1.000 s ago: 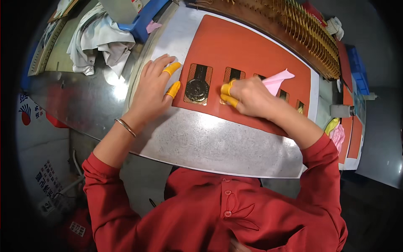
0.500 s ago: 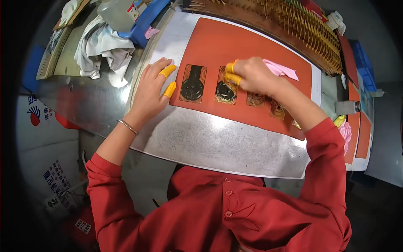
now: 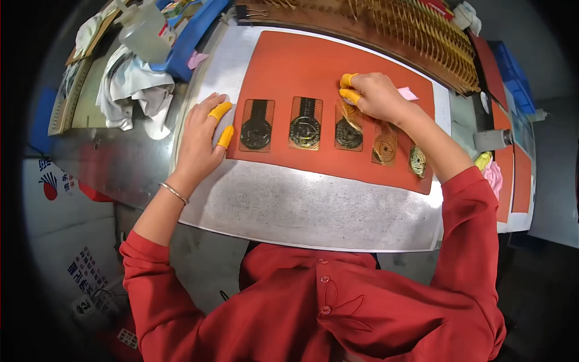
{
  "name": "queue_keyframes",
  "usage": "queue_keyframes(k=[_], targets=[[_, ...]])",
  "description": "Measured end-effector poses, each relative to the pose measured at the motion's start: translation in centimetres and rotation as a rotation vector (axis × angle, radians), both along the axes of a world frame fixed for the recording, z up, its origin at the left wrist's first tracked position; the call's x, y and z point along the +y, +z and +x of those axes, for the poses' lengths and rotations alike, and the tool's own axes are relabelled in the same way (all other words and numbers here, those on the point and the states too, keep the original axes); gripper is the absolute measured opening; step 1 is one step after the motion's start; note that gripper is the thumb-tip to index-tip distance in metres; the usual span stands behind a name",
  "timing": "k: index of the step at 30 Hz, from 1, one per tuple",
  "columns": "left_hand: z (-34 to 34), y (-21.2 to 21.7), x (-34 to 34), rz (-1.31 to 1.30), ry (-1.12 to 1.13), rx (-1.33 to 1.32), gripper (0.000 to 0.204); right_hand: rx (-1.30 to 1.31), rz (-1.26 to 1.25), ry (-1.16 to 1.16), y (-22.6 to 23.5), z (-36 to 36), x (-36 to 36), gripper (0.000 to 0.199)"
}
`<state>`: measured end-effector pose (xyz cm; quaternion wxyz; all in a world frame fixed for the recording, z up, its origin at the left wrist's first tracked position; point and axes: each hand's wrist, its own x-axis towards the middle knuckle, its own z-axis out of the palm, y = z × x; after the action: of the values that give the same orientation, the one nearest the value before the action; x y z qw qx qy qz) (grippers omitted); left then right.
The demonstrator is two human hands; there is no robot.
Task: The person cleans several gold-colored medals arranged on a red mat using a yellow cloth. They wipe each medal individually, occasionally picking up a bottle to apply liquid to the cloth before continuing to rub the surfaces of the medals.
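Note:
Several small rectangular plates with black-and-gold round patterns lie in a row on an orange-red mat (image 3: 289, 66). The leftmost plate (image 3: 256, 125) is nearest my left hand (image 3: 202, 136), which rests open at the mat's left edge, yellow cots on two fingers. To its right is a second plate (image 3: 305, 123). My right hand (image 3: 377, 96), also with yellow finger cots, pinches the top of a thin, gold-tinted film (image 3: 351, 114) above the third plate (image 3: 348, 134). The film's lower part curls over that plate. Two more plates, one brownish (image 3: 384, 148) and one shiny (image 3: 417, 161), lie under my right forearm.
A pink cloth (image 3: 408, 93) lies on the mat behind my right wrist. A wooden rack (image 3: 362, 30) with rows of gold pieces runs along the back. White rags (image 3: 136, 90) and a blue bin (image 3: 187, 51) with a plastic bottle (image 3: 143, 30) stand at left.
My right hand has moved from the second plate to the third, where the film is now lifted. The second plate is now uncovered. My left hand stays beside the mat; the view has shifted slightly.

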<state>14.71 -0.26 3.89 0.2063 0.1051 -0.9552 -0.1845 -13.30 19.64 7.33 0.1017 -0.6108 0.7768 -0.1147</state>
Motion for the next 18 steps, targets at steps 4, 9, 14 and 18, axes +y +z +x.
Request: queue_keyframes(k=[4,9,14,18], targets=[[0.4,-0.2,0.0,-0.079,0.015,-0.024,0.034,-0.058,0.027,0.247,-0.3,4.4,2.6,0.010],[0.3,-0.1,0.2,-0.063,-0.013,-0.024,0.035,0.078,-0.054,0.180,-0.2,1.8,2.4,0.008],[0.6,-0.1,0.0,-0.047,0.006,-0.036,0.036,0.090,0.004,0.246,-1.8,1.5,4.2,0.012],[0.5,-0.1,0.1,-0.043,0.016,-0.002,0.037,0.056,-0.058,0.343,-1.7,2.7,5.8,0.008]])
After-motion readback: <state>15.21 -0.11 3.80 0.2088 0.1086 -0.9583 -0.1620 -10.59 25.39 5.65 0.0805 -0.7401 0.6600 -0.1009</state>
